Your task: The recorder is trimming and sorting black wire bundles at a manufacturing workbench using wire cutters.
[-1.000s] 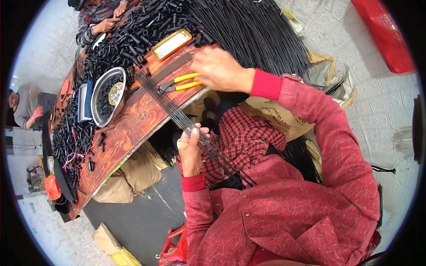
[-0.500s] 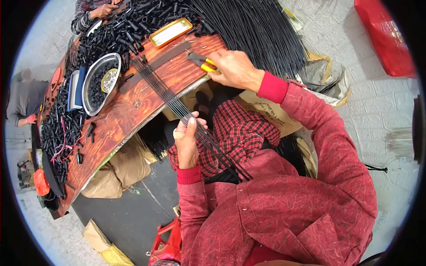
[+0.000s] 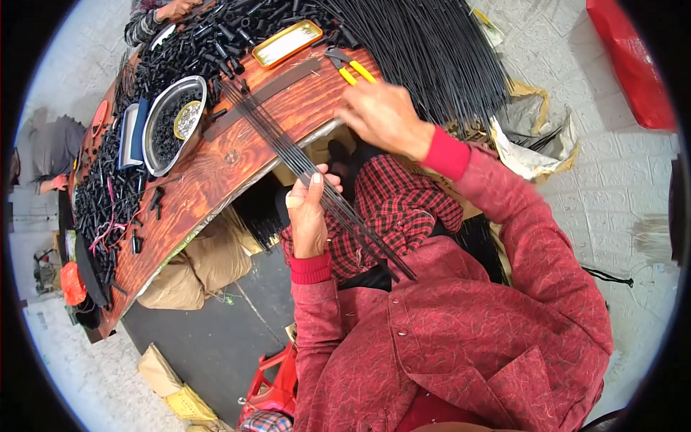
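Note:
My left hand (image 3: 307, 209) is closed around a bundle of thin black rods (image 3: 288, 150). The bundle slants from the table edge down across my lap, its far ends over the wooden tabletop. My right hand (image 3: 389, 119) is by the table's edge, slightly blurred, its fingers loosely apart and nothing seen in them. Just beyond its knuckles lie pliers with yellow handles (image 3: 348, 66), jaws pointing away from me, on the wood. A flat dark metal bar (image 3: 277, 90) lies on the tabletop, partly under the rods.
Black tubular pieces (image 3: 209, 43) are heaped at the back. Beside them stand a metal bowl (image 3: 147, 155) and an orange-rimmed tray (image 3: 288, 43). A large sheaf of black rods (image 3: 439, 57) covers the far right. Another person's hand (image 3: 176, 9) is at the far left.
The pliers have left my right hand and now rest on the table. That hand has drawn slightly back from them. My left hand still grips the rods.

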`<state>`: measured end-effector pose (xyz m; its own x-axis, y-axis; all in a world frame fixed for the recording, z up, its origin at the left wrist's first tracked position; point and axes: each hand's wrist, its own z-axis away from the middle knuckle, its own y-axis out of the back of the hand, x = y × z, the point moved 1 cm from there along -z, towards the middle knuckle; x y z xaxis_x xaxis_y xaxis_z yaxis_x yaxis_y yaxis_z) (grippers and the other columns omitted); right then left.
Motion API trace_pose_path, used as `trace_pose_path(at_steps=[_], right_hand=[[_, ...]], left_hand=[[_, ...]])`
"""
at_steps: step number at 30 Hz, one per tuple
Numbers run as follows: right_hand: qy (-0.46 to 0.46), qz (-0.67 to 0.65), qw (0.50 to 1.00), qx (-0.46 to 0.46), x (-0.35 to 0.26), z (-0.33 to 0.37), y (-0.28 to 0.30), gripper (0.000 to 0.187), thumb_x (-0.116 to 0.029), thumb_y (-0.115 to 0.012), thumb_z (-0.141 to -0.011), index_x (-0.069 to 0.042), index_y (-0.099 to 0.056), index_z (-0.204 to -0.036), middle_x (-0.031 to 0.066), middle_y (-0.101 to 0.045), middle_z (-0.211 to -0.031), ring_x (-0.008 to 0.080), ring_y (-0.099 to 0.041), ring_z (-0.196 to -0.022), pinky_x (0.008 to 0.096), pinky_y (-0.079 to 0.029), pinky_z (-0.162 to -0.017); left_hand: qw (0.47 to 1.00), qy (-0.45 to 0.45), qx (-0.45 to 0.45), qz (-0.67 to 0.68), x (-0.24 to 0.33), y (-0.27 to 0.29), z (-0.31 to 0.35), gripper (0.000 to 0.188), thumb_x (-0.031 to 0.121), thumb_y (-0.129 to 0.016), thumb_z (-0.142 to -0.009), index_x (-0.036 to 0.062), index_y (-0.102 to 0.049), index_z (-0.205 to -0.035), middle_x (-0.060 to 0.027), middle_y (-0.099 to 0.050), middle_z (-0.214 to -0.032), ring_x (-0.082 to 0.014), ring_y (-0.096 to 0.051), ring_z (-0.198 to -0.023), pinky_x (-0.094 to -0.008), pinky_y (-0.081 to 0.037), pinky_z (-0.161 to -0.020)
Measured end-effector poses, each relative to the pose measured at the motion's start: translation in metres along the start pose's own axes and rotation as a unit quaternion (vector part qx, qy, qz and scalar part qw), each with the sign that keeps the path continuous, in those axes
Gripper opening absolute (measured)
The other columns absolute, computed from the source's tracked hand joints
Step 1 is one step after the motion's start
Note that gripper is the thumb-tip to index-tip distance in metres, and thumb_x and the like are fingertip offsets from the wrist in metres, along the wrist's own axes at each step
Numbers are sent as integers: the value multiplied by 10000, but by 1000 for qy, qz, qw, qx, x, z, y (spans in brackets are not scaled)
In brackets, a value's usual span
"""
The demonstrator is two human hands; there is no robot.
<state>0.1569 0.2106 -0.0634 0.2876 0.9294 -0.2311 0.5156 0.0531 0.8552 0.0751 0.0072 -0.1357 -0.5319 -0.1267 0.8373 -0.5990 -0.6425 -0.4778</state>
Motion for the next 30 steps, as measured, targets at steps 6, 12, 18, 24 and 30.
trace_pose_path(at_steps=[6,12,18,24,30], right_hand=[[-47,-390,794,-463,-41,71,-9,564,-535,-495,-984,-13,-658,-846,63,-657,-728,143,-625,-686,335,-495,-611],[-321,-707,555,-299,-67,106,-28,377,-343,-462,-1040,13,-564,-1107,110,-667,-891,177,-672,-770,300,-569,-713],[-348,-686,590,-245,-66,87,-20,309,-258,-411,-1042,15,-554,-1066,107,-654,-817,170,-647,-633,272,-561,-562],[-352,-742,503,-269,-52,64,-38,289,-239,-432,-1032,17,-565,-1057,136,-687,-860,206,-684,-666,299,-589,-585],[-351,-745,486,-294,-52,65,-48,316,-256,-430,-1037,23,-566,-1098,135,-690,-908,204,-699,-715,302,-599,-629]], left_hand=[[1000,-16,-3,20,4,-9,-9,264,178,-627,-966,-24,-605,-1135,-94,-676,-909,-166,-645,-761,-280,-541,-724],[999,20,-36,31,-5,-22,0,335,234,-578,-997,-31,-558,-1201,-158,-685,-1054,-182,-669,-828,-305,-560,-765],[998,-18,-56,14,15,-24,-22,358,212,-488,-1023,-57,-520,-1258,-190,-663,-1149,-211,-642,-962,-340,-546,-829],[998,-20,-47,27,27,-21,-49,361,184,-423,-1042,-73,-478,-1291,-203,-622,-1227,-244,-624,-1016,-367,-528,-897],[999,-14,-46,12,21,-10,-49,391,224,-442,-1039,-71,-486,-1292,-198,-629,-1221,-215,-628,-1008,-328,-555,-823]])
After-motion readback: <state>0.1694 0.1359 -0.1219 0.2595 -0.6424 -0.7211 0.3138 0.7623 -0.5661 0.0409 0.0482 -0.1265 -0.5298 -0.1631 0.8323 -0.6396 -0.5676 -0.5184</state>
